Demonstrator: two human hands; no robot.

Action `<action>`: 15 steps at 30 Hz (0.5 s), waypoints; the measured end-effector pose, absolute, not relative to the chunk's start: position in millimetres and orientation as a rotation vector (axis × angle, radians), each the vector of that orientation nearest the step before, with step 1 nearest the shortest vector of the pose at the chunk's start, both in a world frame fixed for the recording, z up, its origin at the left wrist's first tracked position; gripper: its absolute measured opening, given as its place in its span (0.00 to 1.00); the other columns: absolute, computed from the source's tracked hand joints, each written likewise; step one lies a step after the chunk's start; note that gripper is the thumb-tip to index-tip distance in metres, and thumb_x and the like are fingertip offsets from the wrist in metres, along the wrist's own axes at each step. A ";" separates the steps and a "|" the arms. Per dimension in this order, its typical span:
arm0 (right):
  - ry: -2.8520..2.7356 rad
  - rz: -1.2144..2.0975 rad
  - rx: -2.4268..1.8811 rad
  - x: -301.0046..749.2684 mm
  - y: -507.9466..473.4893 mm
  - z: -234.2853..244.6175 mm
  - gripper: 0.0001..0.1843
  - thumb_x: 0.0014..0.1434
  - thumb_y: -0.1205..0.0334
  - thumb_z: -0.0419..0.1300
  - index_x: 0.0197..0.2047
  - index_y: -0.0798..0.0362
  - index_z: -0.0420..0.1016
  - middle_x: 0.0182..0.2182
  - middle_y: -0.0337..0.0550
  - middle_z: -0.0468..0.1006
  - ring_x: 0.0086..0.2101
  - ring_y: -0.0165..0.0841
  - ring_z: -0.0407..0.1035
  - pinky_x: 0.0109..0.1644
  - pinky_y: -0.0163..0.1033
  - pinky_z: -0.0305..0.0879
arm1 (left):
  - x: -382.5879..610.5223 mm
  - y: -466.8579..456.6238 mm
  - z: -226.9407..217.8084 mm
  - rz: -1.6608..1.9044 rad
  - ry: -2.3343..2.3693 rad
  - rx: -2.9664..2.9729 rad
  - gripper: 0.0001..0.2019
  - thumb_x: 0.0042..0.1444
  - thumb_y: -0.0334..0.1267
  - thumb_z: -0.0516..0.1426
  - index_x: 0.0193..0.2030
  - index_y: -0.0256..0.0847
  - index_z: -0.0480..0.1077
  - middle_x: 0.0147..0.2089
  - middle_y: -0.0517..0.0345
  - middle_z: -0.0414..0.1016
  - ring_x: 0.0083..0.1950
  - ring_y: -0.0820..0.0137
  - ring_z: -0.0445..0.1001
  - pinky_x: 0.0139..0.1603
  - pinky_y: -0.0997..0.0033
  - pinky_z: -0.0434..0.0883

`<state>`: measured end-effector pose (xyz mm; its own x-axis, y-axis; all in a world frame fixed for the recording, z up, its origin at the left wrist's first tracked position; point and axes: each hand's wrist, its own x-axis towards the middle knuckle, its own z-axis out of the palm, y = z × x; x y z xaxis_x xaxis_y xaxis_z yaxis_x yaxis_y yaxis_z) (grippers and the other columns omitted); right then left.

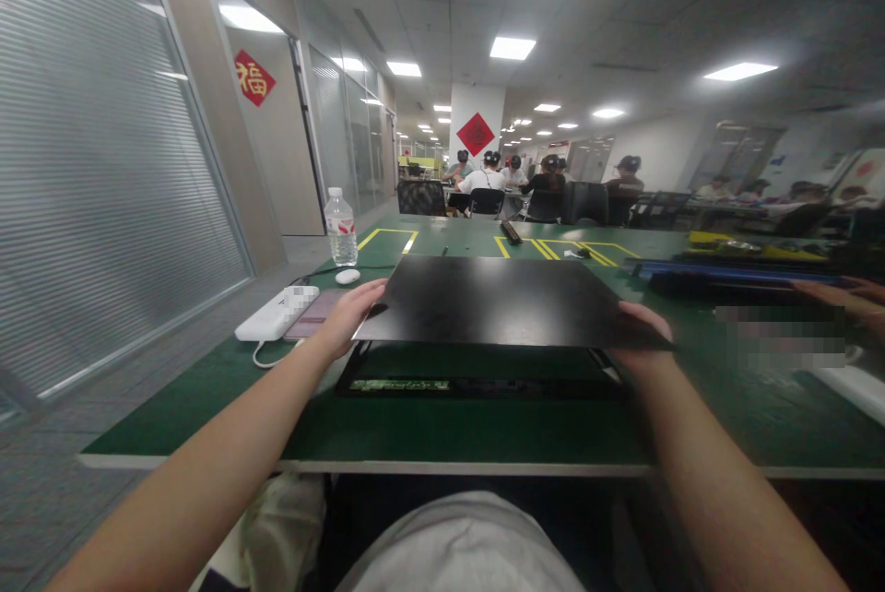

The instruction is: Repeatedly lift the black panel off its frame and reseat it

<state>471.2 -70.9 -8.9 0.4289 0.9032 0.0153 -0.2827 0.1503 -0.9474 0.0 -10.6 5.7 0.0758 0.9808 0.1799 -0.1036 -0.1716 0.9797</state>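
A flat, dark, glossy rectangular panel (pixel 504 301) is held level above the green table, gripped at its two short sides. My left hand (pixel 356 313) is closed on the left edge, fingers mostly beneath it. On the opposite edge, my right hand (pixel 643 334) is closed too, with part of its fingers hidden by the panel. Under the panel lies a thin black rectangular frame (pixel 525 387); a green circuit strip (pixel 401 384) shows along its near side. The panel covers most of that frame, and whether they touch at the far side I cannot tell.
Left on the green table (pixel 207 408) are a white power bank (pixel 277 313) with a cable, a white oval case (pixel 348 277) and a water bottle (pixel 341 228). A dark strip (pixel 510 232) lies at the back. At right, another person's hand (pixel 836 297) is near blue-black bars (pixel 733 277).
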 end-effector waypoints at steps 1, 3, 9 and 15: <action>-0.685 0.943 -1.084 472.5 -69.1 -9.8 0.08 0.48 0.59 0.61 0.34 0.50 0.76 0.33 0.48 0.80 0.42 0.48 0.77 0.50 0.54 0.75 | 0.6 -9.9 4.3 1.301 1.028 1.339 0.28 0.46 0.51 0.69 0.53 0.39 0.78 0.53 0.46 0.83 0.59 0.50 0.78 0.60 0.56 0.71; -0.592 0.894 -1.048 472.6 -65.5 -11.7 0.08 0.47 0.61 0.60 0.34 0.51 0.75 0.34 0.47 0.80 0.41 0.45 0.77 0.51 0.52 0.76 | 0.2 -7.3 0.7 1.282 1.135 1.436 0.27 0.47 0.53 0.69 0.51 0.39 0.78 0.55 0.45 0.83 0.61 0.50 0.76 0.64 0.55 0.68; -0.383 0.743 -0.870 468.9 -57.3 -15.1 0.10 0.45 0.66 0.60 0.35 0.51 0.71 0.33 0.41 0.77 0.38 0.39 0.75 0.46 0.47 0.78 | -9.7 3.4 -11.9 1.158 1.397 1.832 0.27 0.44 0.50 0.68 0.50 0.41 0.77 0.52 0.43 0.83 0.57 0.48 0.78 0.64 0.48 0.67; -0.255 0.522 -0.802 482.1 -52.6 -19.1 0.11 0.42 0.68 0.59 0.31 0.50 0.64 0.31 0.37 0.71 0.35 0.33 0.71 0.40 0.41 0.76 | -10.4 0.1 -14.0 0.986 1.409 2.026 0.19 0.41 0.45 0.68 0.42 0.44 0.80 0.55 0.45 0.82 0.58 0.46 0.77 0.65 0.51 0.68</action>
<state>482.1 -52.6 -19.1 0.8445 0.5351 0.0224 -0.3467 0.5782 -0.7386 -10.4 0.1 -14.0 0.2104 0.9347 0.2864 0.5896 -0.3550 0.7255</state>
